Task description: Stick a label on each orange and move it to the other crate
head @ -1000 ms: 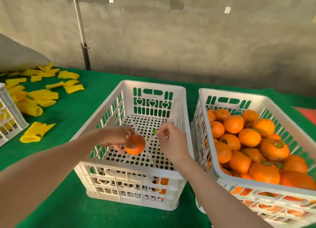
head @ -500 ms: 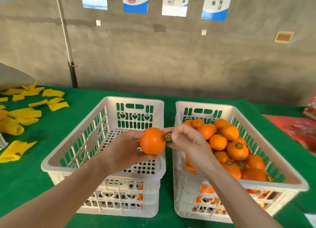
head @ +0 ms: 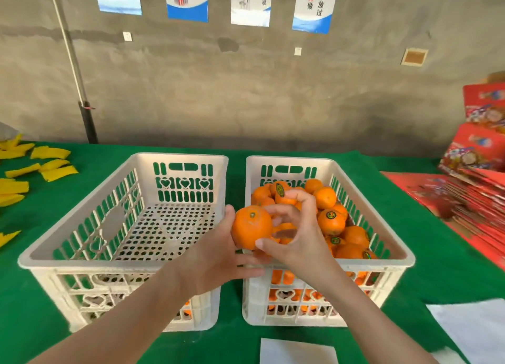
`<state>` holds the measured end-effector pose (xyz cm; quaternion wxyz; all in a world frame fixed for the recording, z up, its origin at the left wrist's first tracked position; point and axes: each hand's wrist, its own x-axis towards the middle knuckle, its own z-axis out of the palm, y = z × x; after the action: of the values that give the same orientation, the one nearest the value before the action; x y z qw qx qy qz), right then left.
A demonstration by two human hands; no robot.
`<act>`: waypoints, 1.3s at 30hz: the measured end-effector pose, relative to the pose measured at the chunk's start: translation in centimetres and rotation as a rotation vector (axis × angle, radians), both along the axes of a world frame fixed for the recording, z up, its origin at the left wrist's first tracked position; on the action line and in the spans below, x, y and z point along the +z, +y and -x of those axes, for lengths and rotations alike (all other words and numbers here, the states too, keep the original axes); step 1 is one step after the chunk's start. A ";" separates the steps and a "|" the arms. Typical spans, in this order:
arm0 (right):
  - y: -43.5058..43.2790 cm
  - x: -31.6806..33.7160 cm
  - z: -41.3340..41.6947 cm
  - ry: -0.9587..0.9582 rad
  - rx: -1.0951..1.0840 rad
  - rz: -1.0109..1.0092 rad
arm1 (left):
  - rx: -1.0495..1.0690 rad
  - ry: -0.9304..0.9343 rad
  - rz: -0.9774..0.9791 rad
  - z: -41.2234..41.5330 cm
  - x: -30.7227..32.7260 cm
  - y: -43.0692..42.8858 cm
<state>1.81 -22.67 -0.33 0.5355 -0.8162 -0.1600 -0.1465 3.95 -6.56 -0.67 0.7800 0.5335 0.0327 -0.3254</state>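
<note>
**A:** What is seen of the surface and the room?

**B:** A table under green cloth (head: 41, 295) is spread beneath both forearms. Beyond the hands, a rough grey wall (head: 246, 95) is hung with four posters (head: 187, 1). A pole (head: 73, 63) is propped against it, off to the left of the left hand. Yellow scraps (head: 50, 153) are scattered farther left. Red cartons (head: 481, 158) are stacked well to the right of the right hand, and white sheets (head: 475, 328) are laid beside the right forearm.

**A:** And the hands?

**B:** An orange (head: 250, 228) is cupped in the left hand (head: 218, 257), stem end up, over the gap between two white crates. The right hand (head: 300, 238) is closed on the same fruit, its thumb pressed low and its fingers (head: 276, 209) curled at the far side. The left crate (head: 82, 265) lies beneath the left wrist. The right crate (head: 382, 265), under the right hand, is heaped with labelled oranges (head: 330, 221).

**A:** What is hidden?

**B:** The posters are cut off by the top edge, and the cartons are blurred. The side of the held fruit under the right fingers is covered, so whether a label is carried there cannot be told. Orange shapes are glimpsed through both crates' lower slots, possibly more fruit.
</note>
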 end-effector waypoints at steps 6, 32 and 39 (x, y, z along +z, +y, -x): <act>-2.5 0.8 0.6 0.145 0.073 -0.179 | 0.197 -0.053 0.190 1.5 -0.1 -1.9; -3.4 0.0 1.5 -0.069 0.093 0.441 | 0.210 -0.165 0.093 2.9 -2.1 -3.8; -3.6 -4.7 2.5 0.078 0.149 0.110 | 0.117 -0.344 -0.107 2.4 -3.4 -5.0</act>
<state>-0.70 -26.23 -5.01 0.5049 -0.8354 -0.2070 -0.0655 1.52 -11.53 -4.06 0.7620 0.6194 -0.0531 -0.1813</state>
